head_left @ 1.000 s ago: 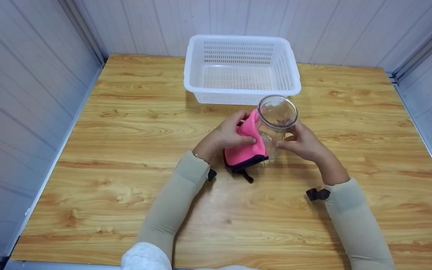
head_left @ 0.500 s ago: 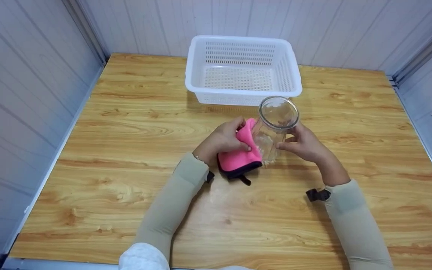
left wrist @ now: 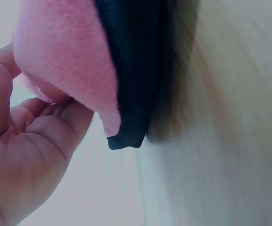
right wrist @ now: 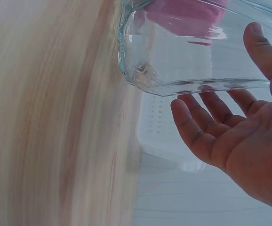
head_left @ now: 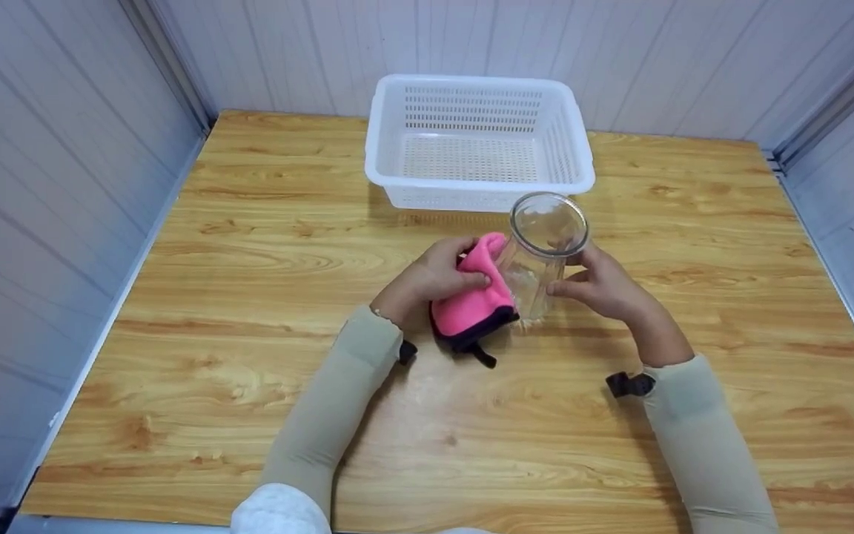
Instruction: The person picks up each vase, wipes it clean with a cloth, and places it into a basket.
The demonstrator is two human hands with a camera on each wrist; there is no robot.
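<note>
In the head view my left hand (head_left: 433, 276) pinches a pink plush cloth (head_left: 468, 310) with dark edging and a short dark loop. The cloth lies against the left side of a clear glass jar (head_left: 534, 291). From the right, my right hand (head_left: 599, 285) holds the jar between thumb and fingers. Its round mouth faces up. The left wrist view has the cloth (left wrist: 68, 52) between the left thumb and fingers, its dark edge close over the table. Through the glass, the right wrist view shows pink cloth (right wrist: 188, 16) behind the jar (right wrist: 183, 61).
A white perforated plastic basket (head_left: 479, 182) stands behind the jar, near the back wall. The wood-grain table (head_left: 249, 356) is bounded by pale panels (head_left: 308, 52) at the back and both sides. A dark wrist mount (head_left: 629, 384) sits below the right wrist.
My left hand has drawn back a little to the left with the cloth, which uncovers more of the jar's left side. The right hand and jar stay almost in place.
</note>
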